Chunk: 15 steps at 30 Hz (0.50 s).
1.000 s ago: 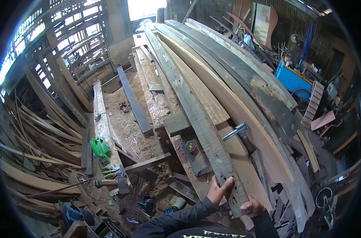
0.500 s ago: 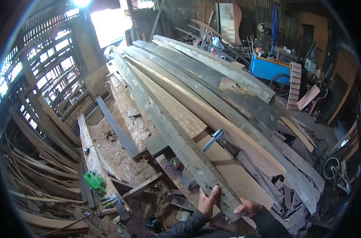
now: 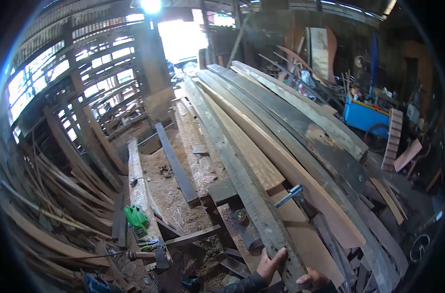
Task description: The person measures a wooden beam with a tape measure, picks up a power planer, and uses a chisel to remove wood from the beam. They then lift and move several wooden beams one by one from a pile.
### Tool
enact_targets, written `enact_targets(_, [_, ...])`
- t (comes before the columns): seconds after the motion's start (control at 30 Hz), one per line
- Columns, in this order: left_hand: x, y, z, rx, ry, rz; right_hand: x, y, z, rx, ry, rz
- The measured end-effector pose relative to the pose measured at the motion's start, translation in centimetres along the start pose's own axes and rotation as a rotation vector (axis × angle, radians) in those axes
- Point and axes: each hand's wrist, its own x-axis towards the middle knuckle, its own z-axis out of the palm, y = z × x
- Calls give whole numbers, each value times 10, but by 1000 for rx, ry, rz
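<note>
Because the long rough plank (image 3: 247, 180) appears thick, it is judged heavy, stiff and hardly slippery (splinters are possible), and is best taken by both edges. It is positioned alongside the long boards (image 3: 325, 212), near end toward the person. Its left edge is grasped by the left hand (image 3: 270, 266), thumb on top; its near right corner is grasped by the right hand (image 3: 313, 280), fingers beneath hidden. Just beside it, a metal tool (image 3: 289, 195) is seen. No brand, label or writing can be read
</note>
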Motion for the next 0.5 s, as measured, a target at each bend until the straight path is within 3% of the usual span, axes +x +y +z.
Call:
enact_targets(0.1, [0, 11, 8, -35, 22, -16, 21, 30, -45, 67, -132, 106])
enact_targets(0.13, [2, 9, 8, 21, 20, 0, 44, 49, -76, 248, -405, 193])
enact_targets(0.17, [4, 8, 10, 76, 18, 12, 62, 71, -104, 238, -411, 195])
enact_targets(0.3, [11, 9, 30, 145, 108, -43, 65, 69, -106, 194, -426, 207])
enact_targets(0.33, [13, 12, 33, 155, 104, -113, 63, 65, -107, 178, -424, 213])
enact_targets(0.5, [1, 17, 43, 69, 0, -90, 38, 57, -115, 132, -384, 247])
